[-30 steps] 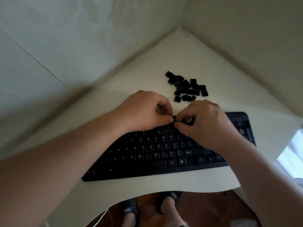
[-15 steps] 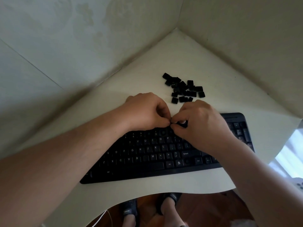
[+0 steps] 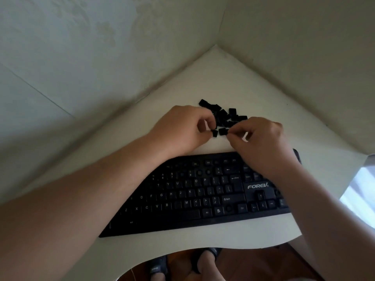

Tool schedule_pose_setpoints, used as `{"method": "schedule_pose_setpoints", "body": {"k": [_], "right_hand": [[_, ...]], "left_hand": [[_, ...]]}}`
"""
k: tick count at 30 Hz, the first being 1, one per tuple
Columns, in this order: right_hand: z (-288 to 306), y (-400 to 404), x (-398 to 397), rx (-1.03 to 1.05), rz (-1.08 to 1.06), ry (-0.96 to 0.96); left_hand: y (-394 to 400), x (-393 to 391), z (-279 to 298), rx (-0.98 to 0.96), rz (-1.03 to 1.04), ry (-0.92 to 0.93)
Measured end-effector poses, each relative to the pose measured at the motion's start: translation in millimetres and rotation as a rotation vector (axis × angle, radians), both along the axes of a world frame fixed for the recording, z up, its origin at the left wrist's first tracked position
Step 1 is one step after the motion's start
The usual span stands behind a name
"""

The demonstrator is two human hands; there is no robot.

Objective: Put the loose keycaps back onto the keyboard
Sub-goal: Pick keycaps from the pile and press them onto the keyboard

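A black keyboard lies on the white table, with a few bare round sockets in its number row. Behind it sits a pile of several loose black keycaps. My left hand is at the pile's near left edge and pinches one keycap between thumb and fingers. My right hand reaches in from the right, its fingertips pinching the edge of another keycap. Both hands hover behind the keyboard's top edge.
Two walls meet in a corner just behind the pile. The table's curved front edge runs close below the keyboard; feet in sandals show on the wooden floor beneath. Bright fabric lies at the right edge.
Both hands have left the keyboard's upper rows and moved back to the keycap pile. Each now pinches a loose keycap there.
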State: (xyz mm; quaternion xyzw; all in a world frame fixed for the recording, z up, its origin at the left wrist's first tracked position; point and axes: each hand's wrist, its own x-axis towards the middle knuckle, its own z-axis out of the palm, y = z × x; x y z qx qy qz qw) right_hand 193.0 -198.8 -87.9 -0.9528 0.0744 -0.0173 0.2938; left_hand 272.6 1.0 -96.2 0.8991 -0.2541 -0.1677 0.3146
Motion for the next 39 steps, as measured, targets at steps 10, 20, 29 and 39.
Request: {"method": "schedule_pose_setpoints", "body": {"k": [10, 20, 29, 39], "right_hand": [[-6, 2, -4, 0.092, -0.028, -0.003], [-14, 12, -6, 0.110, 0.047, -0.054], [-8, 16, -12, 0.153, 0.067, -0.284], [-4, 21, -20, 0.154, 0.120, -0.343]], "left_hand": [[-11, 0, -11, 0.163, -0.185, -0.193], [-6, 6, -7, 0.011, -0.069, 0.031], [0, 7, 2, -0.491, 0.127, 0.892], [6, 3, 7, -0.450, 0.020, 0.872]]}}
